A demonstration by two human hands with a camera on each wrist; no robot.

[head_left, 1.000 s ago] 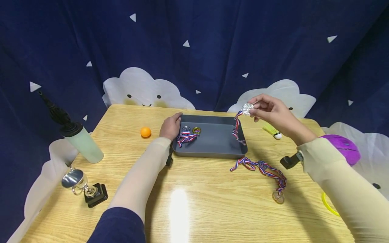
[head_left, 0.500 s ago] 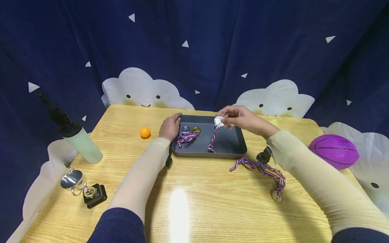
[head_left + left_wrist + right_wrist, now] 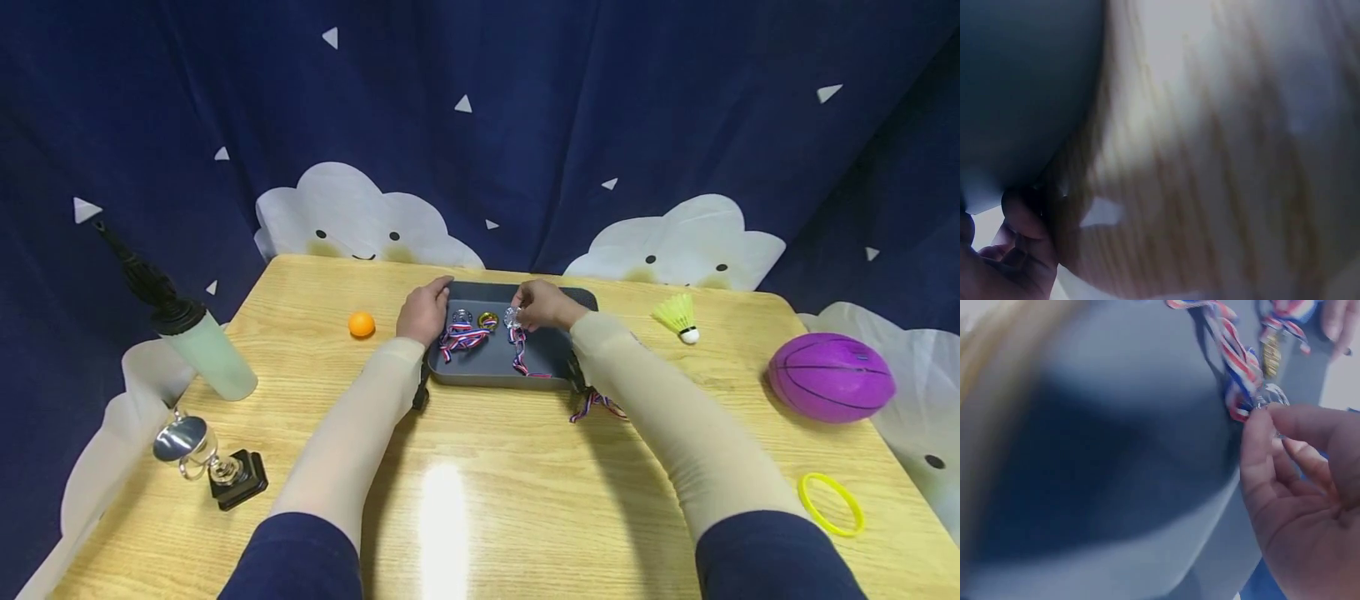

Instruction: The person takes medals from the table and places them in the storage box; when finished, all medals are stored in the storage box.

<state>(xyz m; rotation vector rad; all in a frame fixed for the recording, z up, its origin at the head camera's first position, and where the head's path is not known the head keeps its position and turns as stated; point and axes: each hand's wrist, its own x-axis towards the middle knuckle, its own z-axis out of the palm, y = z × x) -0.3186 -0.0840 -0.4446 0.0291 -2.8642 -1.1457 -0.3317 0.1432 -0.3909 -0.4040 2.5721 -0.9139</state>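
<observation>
A dark grey baking tray lies on the wooden table, and my left hand grips its left edge. With thumb and fingertips, my right hand pinches a silver medal low over the tray's middle. Its red, white and blue ribbon trails down onto the tray floor. To its left in the tray are a gold medal and another silver medal, their ribbons bunched in front. The right wrist view shows the pinched medal's edge at the fingertips, close to the gold medal.
More striped ribbon lies before the tray, partly hidden by my right sleeve. An orange ball, a trophy cup and a pale green bottle stand left. Rightward are a shuttlecock, purple ball and yellow ring.
My right hand has carried the silver medal from beyond the tray's right edge leftward and down to its middle. The ribbon end now rests in the tray. My left hand stays put.
</observation>
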